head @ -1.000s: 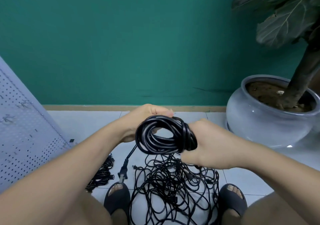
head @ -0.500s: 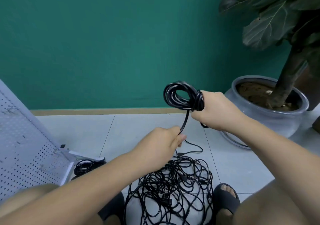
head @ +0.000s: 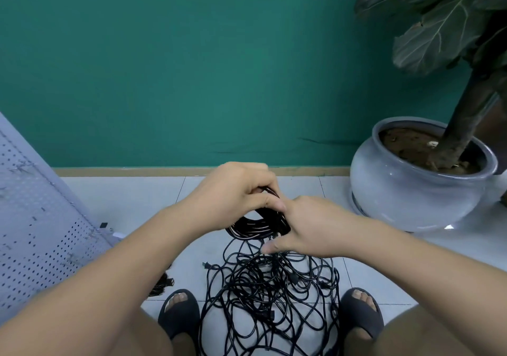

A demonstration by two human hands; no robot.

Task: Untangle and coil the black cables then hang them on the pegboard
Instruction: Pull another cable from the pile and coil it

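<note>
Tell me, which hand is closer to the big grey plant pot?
The right. The right hand grips the cable coil on the side facing the plant pot; the left hand holds its far side, toward the pegboard.

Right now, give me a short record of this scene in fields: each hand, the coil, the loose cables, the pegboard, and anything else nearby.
Left hand: grips the top of the coiled cable
Right hand: holds the coiled cable's right side
Tangled cables: loose pile on the floor between the slippers
Pegboard: at left, no cable on the part in view
Also: small cable bundle by the left foot; potted plant at right
</note>
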